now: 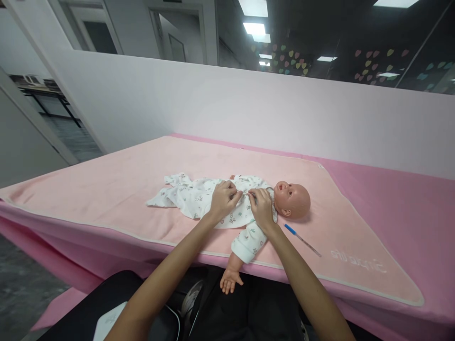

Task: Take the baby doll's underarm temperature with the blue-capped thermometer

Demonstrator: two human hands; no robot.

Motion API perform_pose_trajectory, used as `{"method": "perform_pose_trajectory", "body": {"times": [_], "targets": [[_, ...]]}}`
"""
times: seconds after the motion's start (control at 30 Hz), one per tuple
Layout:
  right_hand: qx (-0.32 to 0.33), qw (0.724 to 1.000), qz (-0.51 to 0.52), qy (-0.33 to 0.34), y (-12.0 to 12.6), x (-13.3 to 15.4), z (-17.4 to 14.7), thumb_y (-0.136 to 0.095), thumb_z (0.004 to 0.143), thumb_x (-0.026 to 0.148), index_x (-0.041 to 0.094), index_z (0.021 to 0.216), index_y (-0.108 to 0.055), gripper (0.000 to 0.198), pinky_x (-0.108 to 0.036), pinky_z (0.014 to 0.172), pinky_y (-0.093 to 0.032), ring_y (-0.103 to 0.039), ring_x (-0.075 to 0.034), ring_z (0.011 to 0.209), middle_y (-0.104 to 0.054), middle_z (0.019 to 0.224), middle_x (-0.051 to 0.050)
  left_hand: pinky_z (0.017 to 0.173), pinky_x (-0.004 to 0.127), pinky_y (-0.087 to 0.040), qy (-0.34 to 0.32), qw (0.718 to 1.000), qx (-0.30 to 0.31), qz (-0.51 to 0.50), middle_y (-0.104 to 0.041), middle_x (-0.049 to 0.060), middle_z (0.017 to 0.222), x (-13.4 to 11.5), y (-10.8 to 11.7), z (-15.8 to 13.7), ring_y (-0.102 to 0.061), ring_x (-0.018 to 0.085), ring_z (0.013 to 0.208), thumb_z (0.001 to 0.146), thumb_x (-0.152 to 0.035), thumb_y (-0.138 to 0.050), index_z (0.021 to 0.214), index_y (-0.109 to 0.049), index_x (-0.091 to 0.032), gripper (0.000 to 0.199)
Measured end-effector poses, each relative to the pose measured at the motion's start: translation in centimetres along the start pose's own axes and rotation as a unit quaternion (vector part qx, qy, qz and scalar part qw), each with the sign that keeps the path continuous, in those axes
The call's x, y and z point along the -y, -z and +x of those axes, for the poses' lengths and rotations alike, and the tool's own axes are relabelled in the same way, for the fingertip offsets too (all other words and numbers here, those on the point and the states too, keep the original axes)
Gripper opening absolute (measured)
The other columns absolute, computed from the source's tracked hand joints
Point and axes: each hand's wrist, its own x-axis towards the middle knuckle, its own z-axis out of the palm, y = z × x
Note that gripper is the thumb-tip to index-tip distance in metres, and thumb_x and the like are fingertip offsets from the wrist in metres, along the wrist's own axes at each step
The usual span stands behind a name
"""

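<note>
A baby doll [293,201] lies on its back with its head to the right. It wears a white printed top [236,219] and white printed trousers [192,196]. Over the doll's chest, my left hand [223,198] is closed in a pinch at the front of the top. Facing it, my right hand [262,204] pinches there too, a short gap away. A thin white bit of the top shows between the fingertips; whether it is a tie or an edge I cannot tell. One doll arm [232,270] hangs over the table's front edge.
The doll lies on a peach blanket [117,180] spread over a pink table cover [419,213]. A blue-capped pen-like stick [302,240] rests near the doll's head. A white wall [249,113] with windows above stands behind the table.
</note>
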Motion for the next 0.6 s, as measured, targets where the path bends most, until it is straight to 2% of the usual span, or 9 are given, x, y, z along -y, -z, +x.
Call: {"method": "perform_pose_trajectory", "body": {"times": [0.27,0.47,0.53,0.6], "targets": [[-0.001,1.000,-0.002,-0.008,-0.2,-0.2,0.0,-0.043,0.088,0.019,0.020,0.082,-0.057,0.015,-0.030,0.074,-0.040,-0.052,-0.017,0.079,-0.062,0.081,-0.003,0.068,0.034,-0.031,0.006,0.989,-0.106,0.104,-0.055,0.002,0.060,0.9,0.6,0.2,-0.044,0.016,0.067,0.080,-0.035,-0.051,0.042,-0.042,-0.017,0.043],[-0.008,1.000,0.004,-0.022,-0.2,-0.3,-0.1,-0.042,0.088,0.019,0.019,0.083,-0.057,0.016,-0.030,0.073,-0.040,-0.052,-0.018,0.080,-0.061,0.081,-0.004,0.064,0.033,-0.030,0.015,0.971,-0.196,0.132,-0.052,0.001,0.054,2.4,1.8,0.6,-0.042,0.016,0.062,0.080,-0.034,-0.052,0.040,-0.037,-0.017,0.046],[-0.009,1.000,0.005,-0.025,-0.2,-0.4,-0.1,-0.042,0.088,0.019,0.019,0.083,-0.057,0.016,-0.030,0.073,-0.040,-0.052,-0.018,0.080,-0.061,0.082,-0.004,0.064,0.033,-0.031,0.014,0.967,-0.214,0.134,-0.052,0.001,0.054,2.7,2.1,0.7,-0.042,0.016,0.061,0.082,-0.032,-0.049,0.042,-0.039,-0.018,0.043],[-0.011,1.000,0.002,-0.025,-0.2,-0.4,-0.1,-0.042,0.088,0.019,0.019,0.083,-0.057,0.016,-0.030,0.073,-0.040,-0.052,-0.018,0.080,-0.061,0.082,-0.003,0.065,0.033,-0.032,-0.007,0.970,-0.206,0.126,-0.055,0.002,0.058,2.4,2.2,0.7,-0.044,0.016,0.062,0.082,-0.030,-0.047,0.047,-0.044,-0.018,0.037]]}}
